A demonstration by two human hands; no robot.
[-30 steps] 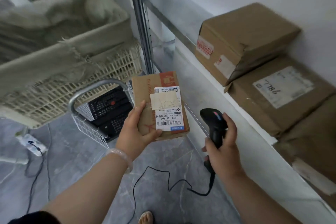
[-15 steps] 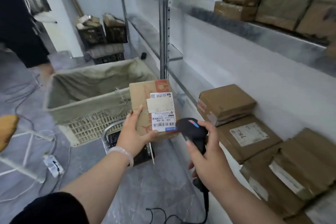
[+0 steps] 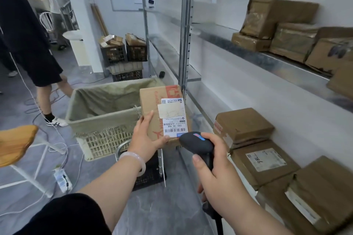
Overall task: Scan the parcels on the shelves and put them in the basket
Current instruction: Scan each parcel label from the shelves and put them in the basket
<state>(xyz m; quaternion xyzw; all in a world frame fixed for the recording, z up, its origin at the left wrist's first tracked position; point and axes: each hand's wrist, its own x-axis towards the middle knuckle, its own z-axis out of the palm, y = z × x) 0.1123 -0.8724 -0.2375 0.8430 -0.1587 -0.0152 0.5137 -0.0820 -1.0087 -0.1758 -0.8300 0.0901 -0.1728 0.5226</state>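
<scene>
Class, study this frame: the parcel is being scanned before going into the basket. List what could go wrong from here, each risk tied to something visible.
The barcode scanner sits close against the shipping label's lower edge, so it may miss the barcode.
The left hand holds the cardboard parcel by one lower corner only; it could slip.
Loose cables lie on the floor beside the basket; stepping there could mean a trip.
</scene>
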